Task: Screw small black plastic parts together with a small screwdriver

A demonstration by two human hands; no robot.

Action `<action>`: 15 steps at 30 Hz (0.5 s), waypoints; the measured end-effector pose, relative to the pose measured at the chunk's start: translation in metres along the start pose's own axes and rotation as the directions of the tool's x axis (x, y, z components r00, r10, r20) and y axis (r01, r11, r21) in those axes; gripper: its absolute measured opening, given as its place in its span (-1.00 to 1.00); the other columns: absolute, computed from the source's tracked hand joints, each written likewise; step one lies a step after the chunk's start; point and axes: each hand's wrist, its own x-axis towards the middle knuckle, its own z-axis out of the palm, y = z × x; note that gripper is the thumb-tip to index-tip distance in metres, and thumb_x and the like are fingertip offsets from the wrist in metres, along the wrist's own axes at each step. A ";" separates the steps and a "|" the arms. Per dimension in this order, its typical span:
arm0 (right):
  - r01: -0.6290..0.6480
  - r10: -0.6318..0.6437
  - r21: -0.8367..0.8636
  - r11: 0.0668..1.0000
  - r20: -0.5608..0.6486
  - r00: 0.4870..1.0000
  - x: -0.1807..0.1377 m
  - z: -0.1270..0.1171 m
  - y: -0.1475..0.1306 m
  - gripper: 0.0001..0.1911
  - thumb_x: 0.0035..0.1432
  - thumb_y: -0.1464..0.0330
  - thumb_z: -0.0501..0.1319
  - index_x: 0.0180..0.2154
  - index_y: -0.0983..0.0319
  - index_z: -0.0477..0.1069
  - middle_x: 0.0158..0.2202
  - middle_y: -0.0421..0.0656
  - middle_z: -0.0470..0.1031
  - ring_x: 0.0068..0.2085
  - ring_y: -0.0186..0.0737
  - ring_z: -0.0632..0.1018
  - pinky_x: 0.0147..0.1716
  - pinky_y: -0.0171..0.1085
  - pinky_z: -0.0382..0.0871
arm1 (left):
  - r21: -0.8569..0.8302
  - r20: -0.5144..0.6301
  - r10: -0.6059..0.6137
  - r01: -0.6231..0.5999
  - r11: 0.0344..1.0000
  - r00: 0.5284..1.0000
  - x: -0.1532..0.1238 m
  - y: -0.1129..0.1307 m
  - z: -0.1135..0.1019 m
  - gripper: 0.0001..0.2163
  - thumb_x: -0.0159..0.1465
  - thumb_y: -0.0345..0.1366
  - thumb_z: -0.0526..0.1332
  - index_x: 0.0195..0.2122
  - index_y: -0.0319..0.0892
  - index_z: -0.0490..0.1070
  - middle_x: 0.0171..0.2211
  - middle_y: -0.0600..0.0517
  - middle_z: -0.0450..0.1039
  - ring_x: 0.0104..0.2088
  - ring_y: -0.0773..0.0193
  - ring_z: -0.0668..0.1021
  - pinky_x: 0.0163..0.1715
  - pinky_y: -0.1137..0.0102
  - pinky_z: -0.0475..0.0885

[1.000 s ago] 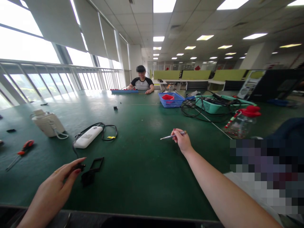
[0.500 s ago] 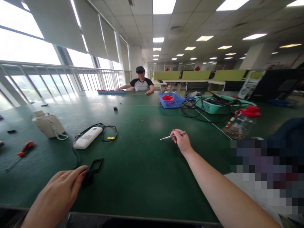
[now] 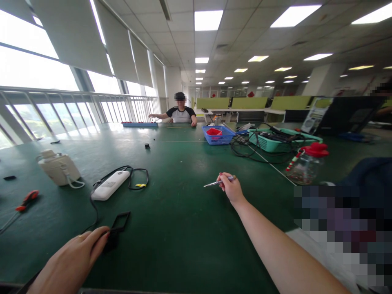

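Note:
My left hand (image 3: 72, 255), at the lower left, is closed with thumb and fingers on a black rectangular frame (image 3: 121, 221). Its open end sticks out past my fingertips, above the green table, and a dark part below it is partly hidden by my hand. In my right hand (image 3: 231, 188), right of the middle, a slim pen-like tool (image 3: 212, 184) is pinched between the fingers. The tool's pale, tapered tip points left; its exact kind is too small to tell. The two hands are well apart.
A white power bank-like device (image 3: 110, 185) with a black cable lies beyond my left hand. Around it are a beige bottle (image 3: 59, 168) and an orange-handled screwdriver (image 3: 28, 200). Blue basket (image 3: 218, 135), green basket (image 3: 272, 142) and red-lidded jar (image 3: 308, 165) stand right. A person (image 3: 181, 110) sits opposite.
The view has tilted up slightly, so the table and objects sit lower in the picture. Both hands keep their holds, with little movement of their own. The person opposite has raised one hand.

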 end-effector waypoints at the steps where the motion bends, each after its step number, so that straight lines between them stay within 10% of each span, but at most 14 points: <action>1: 0.001 -0.001 0.000 1.000 -0.003 1.000 0.000 0.000 0.000 -0.65 0.15 0.18 0.15 -0.58 0.22 0.40 -0.68 -0.27 0.26 -0.63 -0.35 0.28 -0.65 -0.35 0.09 | -0.014 0.012 0.004 -0.004 1.000 1.000 0.001 -0.001 0.001 -0.60 0.30 -0.07 -0.01 -0.04 -0.09 0.50 -0.17 -0.05 0.59 -0.20 0.12 0.61 -0.13 0.29 0.46; 15: -0.017 0.017 0.038 0.999 -0.004 1.000 -0.008 0.000 -0.009 -0.64 0.15 0.14 0.17 -0.57 0.22 0.40 -0.67 -0.26 0.26 -0.61 -0.35 0.28 -0.65 -0.36 0.08 | -0.043 0.015 0.013 -0.012 0.999 1.000 0.004 -0.008 0.007 -0.59 0.27 0.01 0.03 -0.01 -0.04 0.48 -0.21 -0.02 0.55 -0.23 0.11 0.59 -0.17 0.25 0.44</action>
